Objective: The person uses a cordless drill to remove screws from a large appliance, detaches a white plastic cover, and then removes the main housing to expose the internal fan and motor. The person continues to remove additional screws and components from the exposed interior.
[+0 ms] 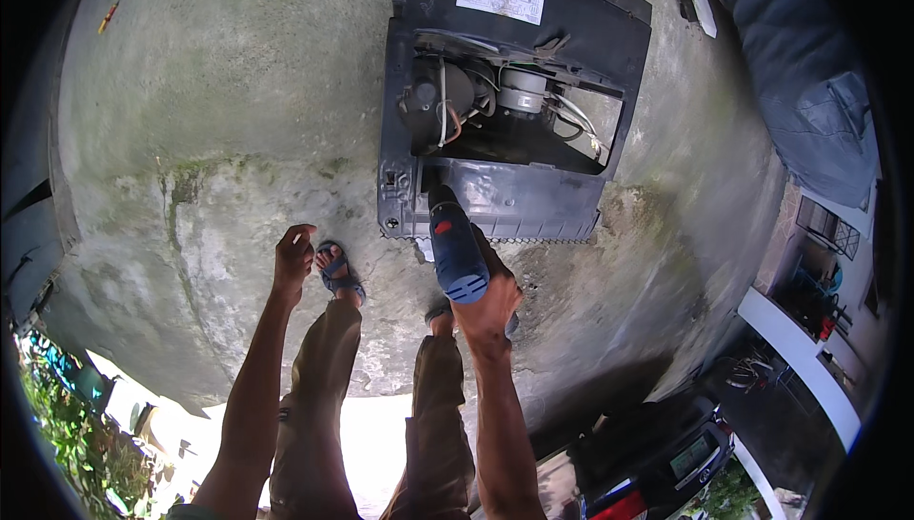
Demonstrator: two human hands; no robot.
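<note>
My right hand (492, 293) is wrapped round a blue cordless drill (456, 249) with a red mark on its side. The drill's dark front end meets the near left part of a dark grey plastic appliance housing (562, 198); its very tip is hard to make out. Through the housing's opening show a silver motor (522, 91), a round dark part (440, 101) and loose white and copper-coloured wires (577, 118). My left hand (293, 255) hangs beside my left foot, apart from the housing, its fingers loosely bent and parted, with nothing visible in them.
The housing lies on a rough, stained concrete floor (238, 72). Several small tools (109, 15) lie at the far left. A dark covered bulk (809, 91) stands at the right, near a white flat piece (700, 6). A dark car (666, 468) shows at the lower right.
</note>
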